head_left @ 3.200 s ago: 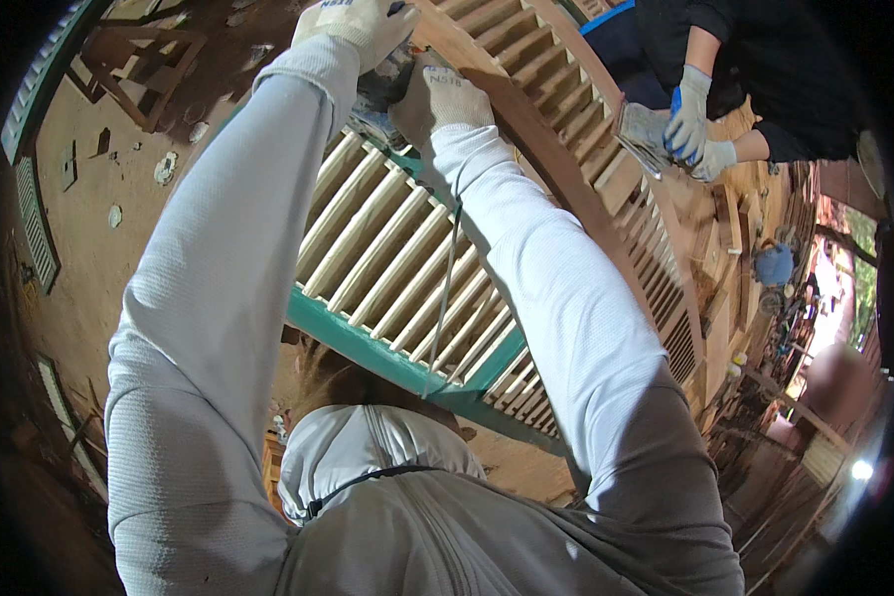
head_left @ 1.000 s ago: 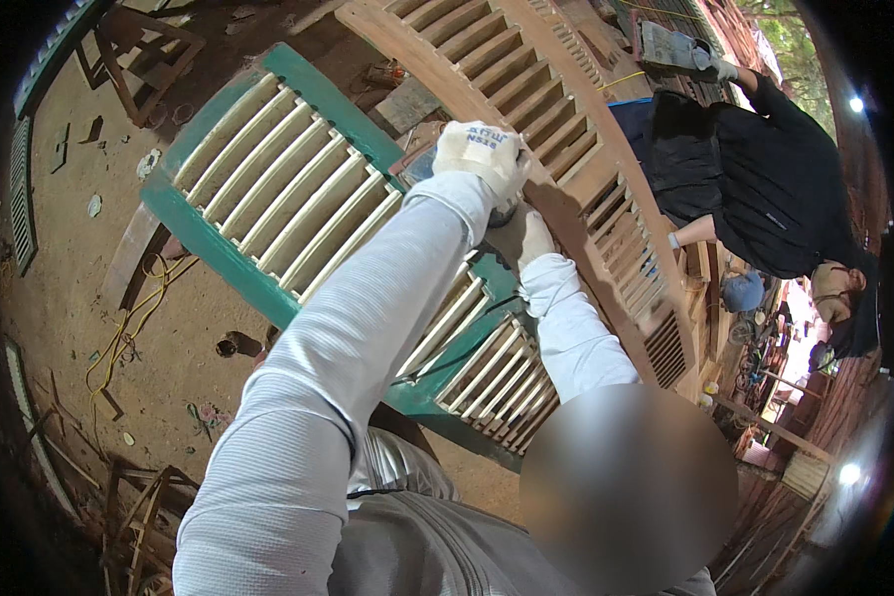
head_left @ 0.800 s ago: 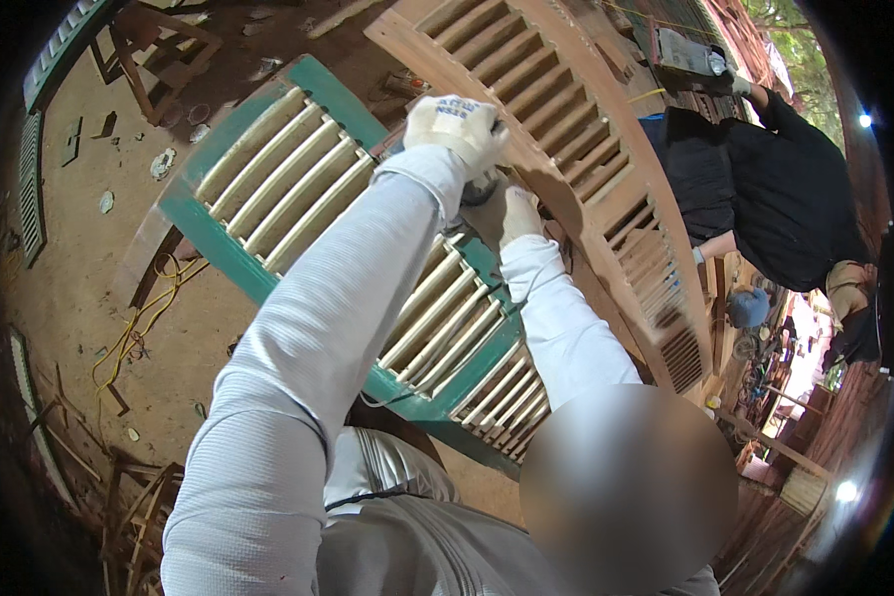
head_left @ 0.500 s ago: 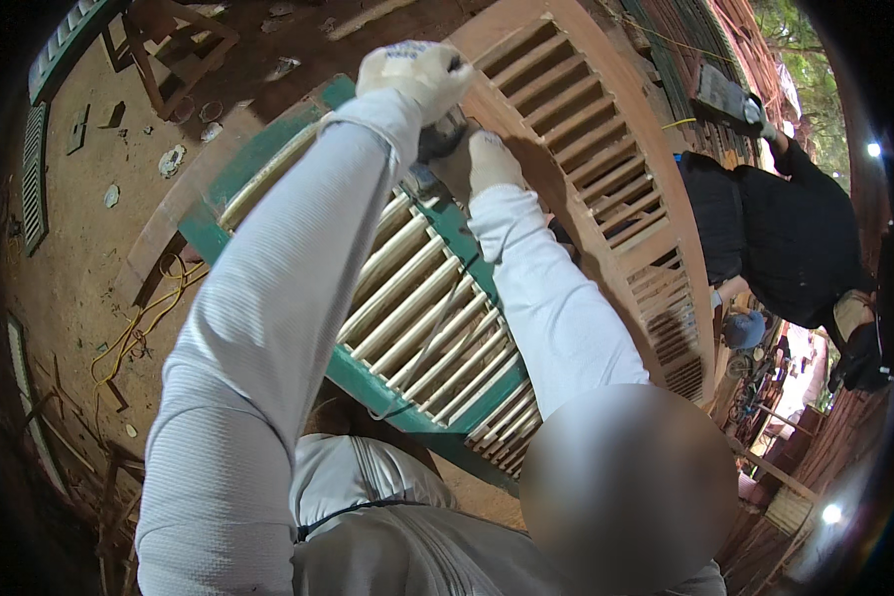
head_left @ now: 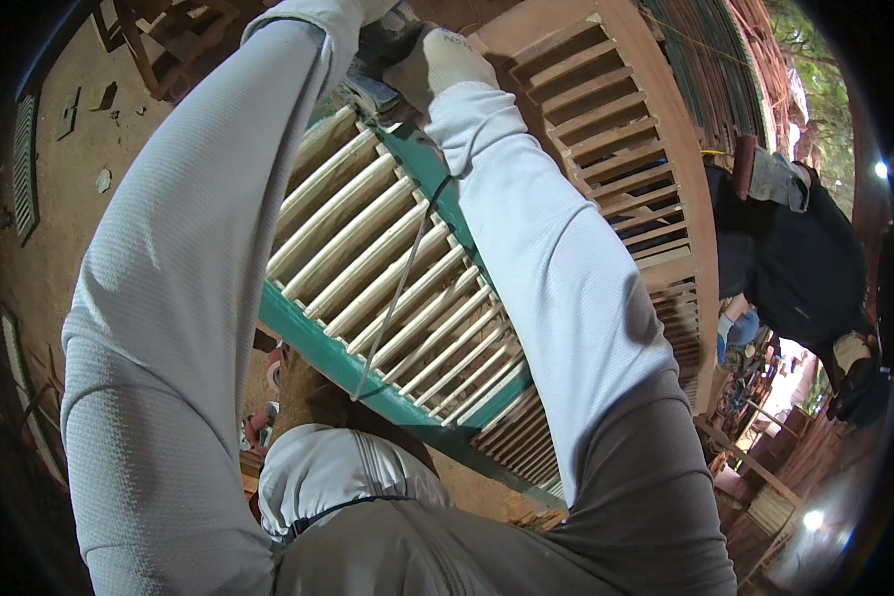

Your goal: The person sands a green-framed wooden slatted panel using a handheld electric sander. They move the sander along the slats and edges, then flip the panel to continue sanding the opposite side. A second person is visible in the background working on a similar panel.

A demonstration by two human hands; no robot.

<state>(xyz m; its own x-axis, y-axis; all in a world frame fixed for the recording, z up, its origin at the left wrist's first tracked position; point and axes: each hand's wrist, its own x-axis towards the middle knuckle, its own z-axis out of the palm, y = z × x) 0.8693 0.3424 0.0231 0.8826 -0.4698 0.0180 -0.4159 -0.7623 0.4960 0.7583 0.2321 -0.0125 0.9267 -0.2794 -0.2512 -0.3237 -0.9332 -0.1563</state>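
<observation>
A louvred shutter [head_left: 338,350] with a green frame and worn cream slats lies slanted in front of me. At its far end I hold a dark handheld power tool [head_left: 385,40]; its working end is mostly hidden. My right hand [head_left: 447,68], in a whitish knit work glove, is closed on the tool's near right side. The gloved left hand [head_left: 375,9] is on the tool's far side, nearly cut off by the upper edge, so its fingers do not show. A thin grey cable [head_left: 403,282] lies across the slats.
A bare brown wooden louvred shutter [head_left: 700,219] stands just right of my right arm. Beyond it a co-worker in black [head_left: 805,248] bends over, holding a blocky tool [head_left: 777,181]. Another slatted panel [head_left: 24,179] lies on the dirt floor at left.
My hands and the tool have moved up and slightly left in view, the left hand almost leaving the picture. The view has shifted, showing the green shutter larger. The co-worker's tool has dropped lower.
</observation>
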